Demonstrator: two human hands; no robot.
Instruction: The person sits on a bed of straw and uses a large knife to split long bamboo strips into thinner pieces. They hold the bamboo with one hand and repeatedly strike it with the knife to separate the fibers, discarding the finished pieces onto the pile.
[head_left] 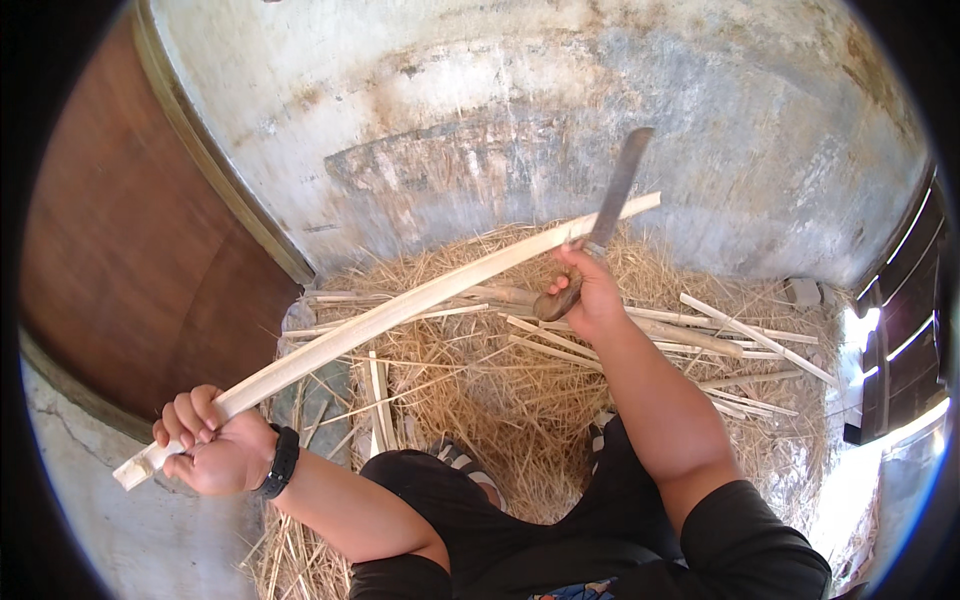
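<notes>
Machete [621,185] clasped in R hand [592,290], wood strip [395,310] clenched in L hand [215,445]; if strip twists, blade [630,160] cd glance off twd legs [400,490].

A black wristband [281,463] is worn on the left. Short black sleeves [752,545], black legwear [410,485] and strapped sandals [462,464] are seen.

Saw the wood strip [400,308] running from the left hand [225,450], lower left of the frame, up to right of centre. Found the knife [611,208] in the right hand [592,298], crossing the strip near its upper end. Noted sticks [700,340] lying on the straw [540,400], centre and right, with the wall [600,80] behind across the top and the door [150,220] at left.
</notes>
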